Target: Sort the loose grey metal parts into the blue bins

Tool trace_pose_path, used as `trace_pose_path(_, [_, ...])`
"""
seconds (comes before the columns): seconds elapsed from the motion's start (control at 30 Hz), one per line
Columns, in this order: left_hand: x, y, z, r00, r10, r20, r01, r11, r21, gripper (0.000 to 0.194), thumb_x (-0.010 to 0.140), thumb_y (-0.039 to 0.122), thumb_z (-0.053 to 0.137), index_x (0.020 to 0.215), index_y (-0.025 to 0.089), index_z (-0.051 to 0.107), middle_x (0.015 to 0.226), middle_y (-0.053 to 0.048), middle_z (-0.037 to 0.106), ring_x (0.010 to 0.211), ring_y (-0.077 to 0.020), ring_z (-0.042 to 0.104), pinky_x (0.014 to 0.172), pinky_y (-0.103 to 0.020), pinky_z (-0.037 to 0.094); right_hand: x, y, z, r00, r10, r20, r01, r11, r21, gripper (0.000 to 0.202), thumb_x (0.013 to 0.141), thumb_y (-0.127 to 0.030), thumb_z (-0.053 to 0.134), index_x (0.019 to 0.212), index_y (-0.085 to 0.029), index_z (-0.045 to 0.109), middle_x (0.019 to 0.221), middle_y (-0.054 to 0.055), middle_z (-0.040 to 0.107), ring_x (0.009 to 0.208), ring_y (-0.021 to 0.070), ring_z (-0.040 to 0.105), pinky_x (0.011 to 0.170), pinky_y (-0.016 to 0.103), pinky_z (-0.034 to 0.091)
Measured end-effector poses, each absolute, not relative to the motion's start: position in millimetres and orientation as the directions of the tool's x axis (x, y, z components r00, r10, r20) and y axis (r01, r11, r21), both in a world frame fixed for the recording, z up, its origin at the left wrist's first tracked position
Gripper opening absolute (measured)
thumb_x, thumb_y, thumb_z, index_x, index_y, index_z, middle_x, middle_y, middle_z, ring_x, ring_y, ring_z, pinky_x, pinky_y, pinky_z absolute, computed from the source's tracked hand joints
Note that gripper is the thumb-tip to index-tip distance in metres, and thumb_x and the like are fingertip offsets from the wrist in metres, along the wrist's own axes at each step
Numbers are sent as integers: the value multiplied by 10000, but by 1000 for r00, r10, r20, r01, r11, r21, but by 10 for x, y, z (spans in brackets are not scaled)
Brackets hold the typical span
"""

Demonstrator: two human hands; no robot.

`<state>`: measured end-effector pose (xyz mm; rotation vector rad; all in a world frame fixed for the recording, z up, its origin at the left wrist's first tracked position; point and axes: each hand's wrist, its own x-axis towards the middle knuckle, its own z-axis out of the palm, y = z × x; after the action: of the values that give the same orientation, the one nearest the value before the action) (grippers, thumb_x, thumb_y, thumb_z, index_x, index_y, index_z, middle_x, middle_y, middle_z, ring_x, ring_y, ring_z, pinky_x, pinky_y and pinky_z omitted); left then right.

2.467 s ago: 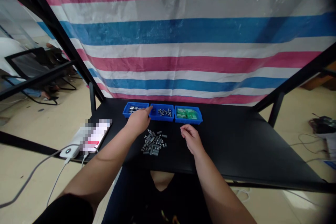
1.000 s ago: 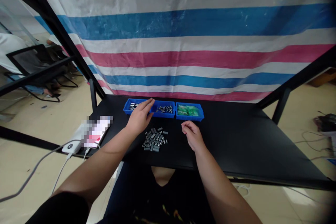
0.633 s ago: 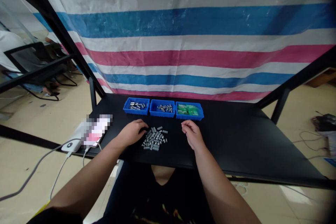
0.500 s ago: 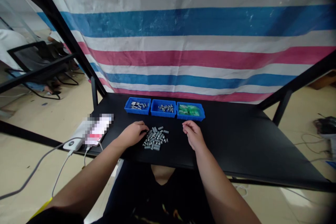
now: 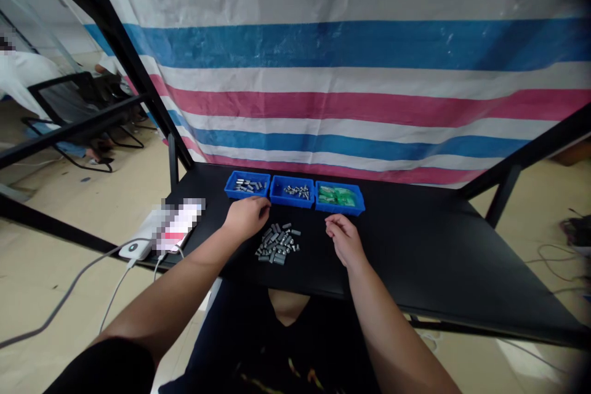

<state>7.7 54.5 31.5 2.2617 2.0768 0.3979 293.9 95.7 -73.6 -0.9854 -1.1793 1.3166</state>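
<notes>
A pile of small grey metal cylinders and screw-like pieces [image 5: 277,245] lies on the black table. My left hand [image 5: 248,218] is above and behind that pile, its fingertips at the front of the blue bins. Those fingers are curled together, and whatever they hold is hidden. To the right of the pile is my right hand [image 5: 345,240], fingers closed in a pinch; I cannot make out anything in it. The left blue bin [image 5: 235,192] contains metal cylinders, the middle blue bin [image 5: 292,201] small screw-like pieces, the right blue bin [image 5: 341,209] green-looking packets.
On the table's left end lie a phone [image 5: 182,234] and a white power bank [image 5: 135,249] with cables. A black metal frame [image 5: 124,55] and a striped sheet [image 5: 323,98] enclose the table's back. A person in white [image 5: 37,74] sits at far left.
My left hand has moved from the left edge of the pile up and right toward the bins. My right hand has stayed nearly in place. The view has shifted slightly.
</notes>
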Motion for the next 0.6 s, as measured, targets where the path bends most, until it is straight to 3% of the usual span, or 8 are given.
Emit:
trace_pose_path(0.1, [-79,338,198,175,981,84,947,-191,259,213,924,268,537,1039,262,717,1059,-27,745,930,-193,695,784,-256,501,2934,960,-723,-100,992,73,-183,53,-982,107,798,-304,704,857,-223,664,665,-36,487,628,125,423,620,286,321])
trace_pose_path(0.27, [-260,118,62,436,899,30,823,-412,390,286,936,211,526,1143,302,701,1136,-2,698,986,-159,683,876,-243,501,2931,960,-713,-92,993,67,-184,49,-982,107,786,-292,707,851,-221,659,660,-37,487,627,126,423,614,285,316])
trace_pose_path(0.37, [-286,93,17,466,884,34,817,-445,366,285,949,221,543,1165,317,701,1127,-11,681,1003,-164,672,904,-253,495,2932,958,-718,-96,993,69,-180,51,-982,106,789,-294,705,851,-220,660,663,-37,491,628,124,427,617,285,320])
trace_pose_path(0.6, [-302,101,8,417,909,-27,861,-385,333,168,950,244,554,1015,255,709,1004,-19,709,902,-167,684,824,-247,504,2936,961,-740,-87,993,82,-168,67,-984,130,792,-327,713,855,-225,663,660,-35,493,621,128,430,607,287,334])
